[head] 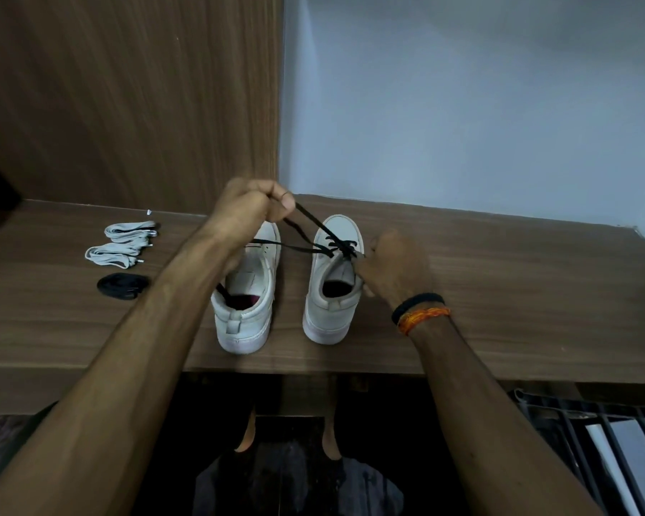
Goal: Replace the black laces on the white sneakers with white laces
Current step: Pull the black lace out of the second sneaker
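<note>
Both forearms reach over the shelf edge (499,351) to the right sneaker (332,288). Its black lace (313,227) is soft, light and limp, likely to snag in the eyelets, so it is best taken near the tip. The left hand (252,210) pinches it, raised above the shoe; the right hand (395,270) curls against the sneaker's side, steadying it. The left sneaker (248,292) sits under the left wrist. White laces (122,242) and a coiled black lace (122,286) lie well outside the left arm.

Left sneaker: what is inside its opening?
Inside the left sneaker, a dark reddish insole shows, with a black lace end at the collar. The left forearm covers the tongue and front, so nothing more shows.
</note>
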